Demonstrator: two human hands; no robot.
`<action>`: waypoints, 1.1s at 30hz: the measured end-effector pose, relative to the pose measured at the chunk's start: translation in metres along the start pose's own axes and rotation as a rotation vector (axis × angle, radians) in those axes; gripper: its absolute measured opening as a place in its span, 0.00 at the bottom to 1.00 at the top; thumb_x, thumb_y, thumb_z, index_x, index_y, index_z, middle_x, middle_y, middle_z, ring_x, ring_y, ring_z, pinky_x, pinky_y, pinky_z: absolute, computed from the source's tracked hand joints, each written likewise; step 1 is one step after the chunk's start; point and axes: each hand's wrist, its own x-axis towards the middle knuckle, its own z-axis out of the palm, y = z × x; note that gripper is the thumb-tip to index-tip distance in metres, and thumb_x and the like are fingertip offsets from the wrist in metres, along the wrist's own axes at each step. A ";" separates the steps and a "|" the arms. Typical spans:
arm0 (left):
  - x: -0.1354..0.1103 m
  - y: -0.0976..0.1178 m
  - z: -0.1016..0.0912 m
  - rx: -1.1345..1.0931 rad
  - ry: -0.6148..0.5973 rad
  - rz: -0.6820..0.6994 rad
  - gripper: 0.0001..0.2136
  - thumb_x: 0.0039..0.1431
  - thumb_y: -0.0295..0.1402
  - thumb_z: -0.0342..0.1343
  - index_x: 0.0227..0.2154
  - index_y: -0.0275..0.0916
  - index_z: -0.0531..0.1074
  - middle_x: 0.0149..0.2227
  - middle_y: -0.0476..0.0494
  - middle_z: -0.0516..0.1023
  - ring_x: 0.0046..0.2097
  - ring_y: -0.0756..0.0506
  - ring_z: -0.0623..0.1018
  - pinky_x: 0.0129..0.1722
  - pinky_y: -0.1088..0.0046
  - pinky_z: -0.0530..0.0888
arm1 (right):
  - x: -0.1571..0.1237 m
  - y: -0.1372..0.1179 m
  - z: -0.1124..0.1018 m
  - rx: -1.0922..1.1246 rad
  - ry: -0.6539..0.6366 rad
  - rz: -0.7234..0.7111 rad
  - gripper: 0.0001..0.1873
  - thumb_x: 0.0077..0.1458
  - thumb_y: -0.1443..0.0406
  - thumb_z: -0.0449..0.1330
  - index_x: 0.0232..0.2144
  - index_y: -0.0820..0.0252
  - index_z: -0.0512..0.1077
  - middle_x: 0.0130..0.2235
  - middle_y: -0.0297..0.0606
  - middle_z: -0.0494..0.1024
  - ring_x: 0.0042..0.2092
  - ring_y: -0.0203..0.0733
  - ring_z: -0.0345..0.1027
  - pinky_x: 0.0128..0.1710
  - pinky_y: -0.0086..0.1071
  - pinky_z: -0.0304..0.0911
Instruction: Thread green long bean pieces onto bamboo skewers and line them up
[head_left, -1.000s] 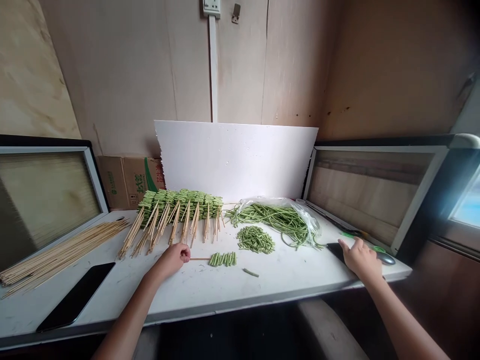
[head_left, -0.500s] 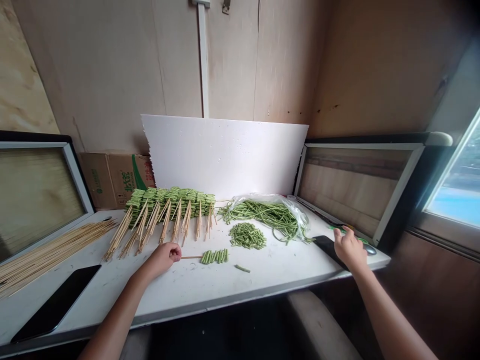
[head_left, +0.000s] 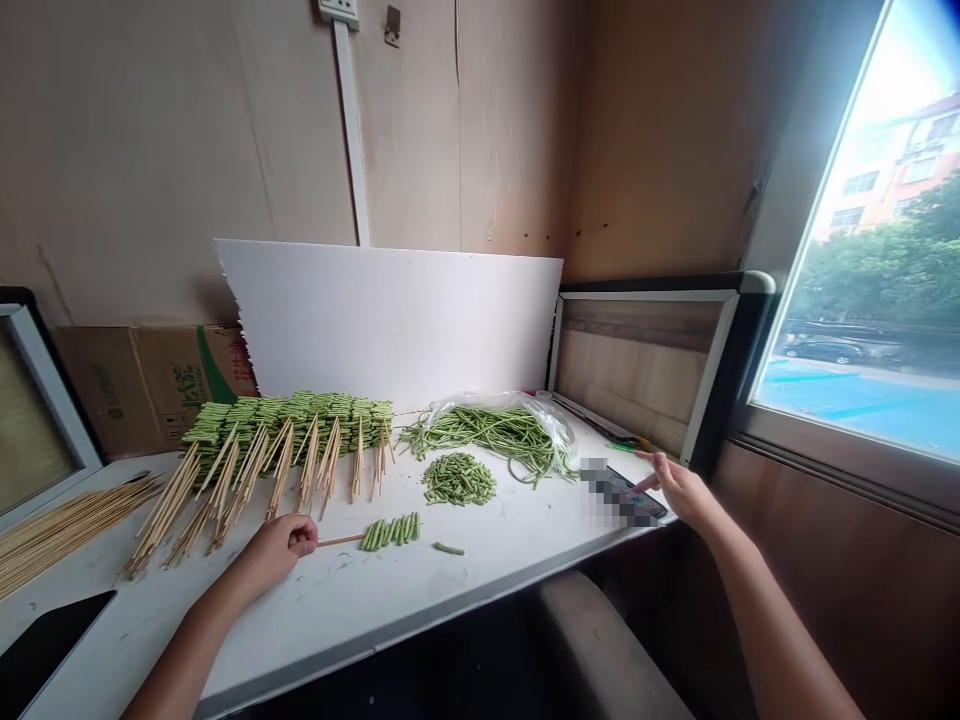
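My left hand (head_left: 289,545) is closed on the bare end of a bamboo skewer (head_left: 340,541). Cut green bean pieces (head_left: 391,532) are threaded in a row along its other end, just above the table. A single loose bean piece (head_left: 448,548) lies to the right of the skewer. Over at the table's right edge, my right hand (head_left: 679,488) has its fingers stretched apart above a phone (head_left: 637,492). The phone's screen is lit and partly blurred out. Whether a fingertip touches the glass I cannot tell.
Behind the skewer sits a pile of cut beans (head_left: 459,479), with long beans in a plastic bag (head_left: 499,435) beyond. Filled bean skewers (head_left: 292,420) are stacked at the left. Bare skewers (head_left: 67,530) and a black tablet-like slab (head_left: 49,650) lie far left. A white board (head_left: 397,320) stands behind.
The view has turned to the right. My right hand has come over the phone, whose screen has gone from dark to lit. My left hand still holds the skewer.
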 end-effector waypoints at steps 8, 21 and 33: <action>0.002 -0.003 0.002 0.007 -0.006 0.007 0.08 0.54 0.38 0.53 0.27 0.40 0.72 0.29 0.45 0.73 0.33 0.42 0.72 0.34 0.71 0.65 | -0.007 -0.008 -0.004 -0.091 -0.080 -0.025 0.47 0.67 0.42 0.31 0.24 0.54 0.83 0.62 0.37 0.75 0.59 0.57 0.72 0.63 0.44 0.63; -0.001 0.011 -0.002 0.007 0.020 -0.002 0.07 0.52 0.37 0.55 0.26 0.40 0.73 0.27 0.46 0.73 0.32 0.43 0.72 0.34 0.71 0.66 | -0.006 -0.011 0.000 -0.110 -0.086 0.016 0.44 0.67 0.47 0.33 0.24 0.54 0.83 0.63 0.36 0.75 0.59 0.57 0.72 0.63 0.46 0.64; -0.001 0.003 0.000 -0.020 0.041 0.011 0.07 0.54 0.36 0.55 0.26 0.40 0.73 0.28 0.45 0.74 0.32 0.43 0.73 0.33 0.71 0.67 | -0.003 -0.009 0.002 -0.105 -0.068 0.014 0.41 0.67 0.48 0.35 0.25 0.54 0.83 0.58 0.38 0.80 0.57 0.58 0.73 0.60 0.46 0.67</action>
